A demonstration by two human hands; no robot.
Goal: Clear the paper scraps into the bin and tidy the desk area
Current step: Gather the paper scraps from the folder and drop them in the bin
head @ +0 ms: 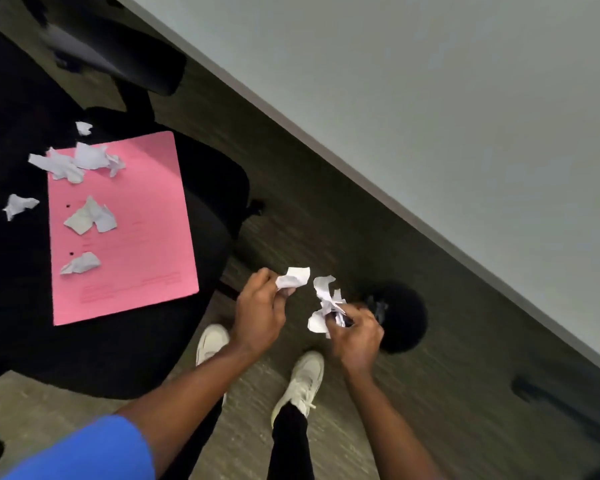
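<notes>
My left hand (pixel 258 310) pinches a crumpled white paper scrap (pixel 293 276) above the floor. Just to its right, my right hand (pixel 355 332) grips a bunch of white scraps (pixel 326 306) next to a small round black bin (pixel 400 317) on the carpet. Several more torn scraps lie on a pink folder (pixel 132 244) and on the black chair seat (pixel 21 299) at the left: a cluster (pixel 75 162) near the folder's top, one pair (pixel 90 216) at its middle, one scrap (pixel 80 263) lower down, and a loose scrap (pixel 20 204) on the seat.
A white desk top (pixel 430 98) fills the upper right, its edge running diagonally. The chair's armrest (pixel 111 60) is at the upper left. My two white shoes (pixel 302 379) stand on the grey-brown carpet below my hands. A dark bar (pixel 548 400) lies at the lower right.
</notes>
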